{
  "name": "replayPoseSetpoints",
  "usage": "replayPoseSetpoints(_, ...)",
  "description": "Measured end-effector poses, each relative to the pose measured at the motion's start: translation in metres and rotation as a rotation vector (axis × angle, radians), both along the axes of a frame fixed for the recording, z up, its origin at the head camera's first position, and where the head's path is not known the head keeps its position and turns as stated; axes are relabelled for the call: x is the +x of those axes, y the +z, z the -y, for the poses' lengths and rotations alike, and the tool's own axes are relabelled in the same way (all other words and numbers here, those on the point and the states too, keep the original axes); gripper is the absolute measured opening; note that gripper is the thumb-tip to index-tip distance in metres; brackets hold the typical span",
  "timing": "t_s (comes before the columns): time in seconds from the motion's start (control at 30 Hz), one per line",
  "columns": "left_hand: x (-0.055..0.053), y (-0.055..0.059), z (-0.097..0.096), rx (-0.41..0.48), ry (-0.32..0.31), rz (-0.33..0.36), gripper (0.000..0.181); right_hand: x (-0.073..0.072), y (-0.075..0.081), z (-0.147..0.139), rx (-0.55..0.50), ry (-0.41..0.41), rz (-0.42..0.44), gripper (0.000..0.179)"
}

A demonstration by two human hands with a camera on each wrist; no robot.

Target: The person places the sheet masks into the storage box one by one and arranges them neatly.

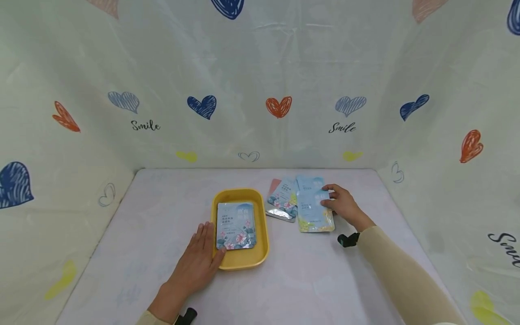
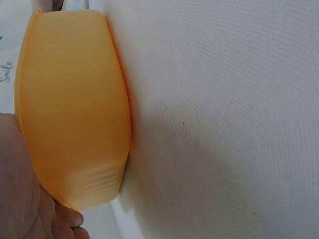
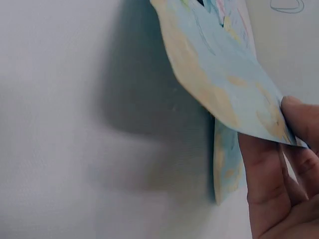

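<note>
A yellow tray [image 1: 243, 262] stands on the table with a blue, flower-printed flat sachet [image 1: 236, 225] lying in it. Along the tray's left side rests my left hand [image 1: 194, 261], fingers straight and thumb over the near left rim. My right hand [image 1: 346, 206] pinches the right edge of a light blue sachet [image 1: 314, 212] between thumb and fingers. In the right wrist view that sachet [image 3: 224, 79] is tilted, lifted off the table, casting a shadow. Another light blue sachet [image 3: 228, 164] lies below it, partly hidden.
Left of the held sachet lie a flower-printed sachet [image 1: 285, 196], a silvery packet [image 1: 280, 214] and a pink one [image 1: 274, 185], overlapping. White cloth covers the table [image 1: 162, 198]. Heart-printed sheets [image 1: 308, 135] hang at the back and both sides.
</note>
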State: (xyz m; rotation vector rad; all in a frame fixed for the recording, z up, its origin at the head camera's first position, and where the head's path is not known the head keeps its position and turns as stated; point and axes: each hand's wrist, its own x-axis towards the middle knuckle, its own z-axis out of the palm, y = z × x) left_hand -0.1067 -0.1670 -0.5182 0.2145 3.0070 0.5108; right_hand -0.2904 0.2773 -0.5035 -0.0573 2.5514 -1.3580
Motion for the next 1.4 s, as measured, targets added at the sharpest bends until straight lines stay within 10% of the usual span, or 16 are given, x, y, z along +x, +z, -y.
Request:
replayPoseSetpoints(0.67, 0.000, 0.001, 0.001, 0.022, 0.004, -0.021, 0.087, 0.007, -0.014, 0.003, -0.184, -0.093, 0.027, 0.051)
replayPoseSetpoints(1.4, 0.002, 0.000, 0.000, 0.015, 0.000, -0.037, 0.087, 0.008, 0.005, 0.012, -0.276, -0.139, -0.052, 0.048)
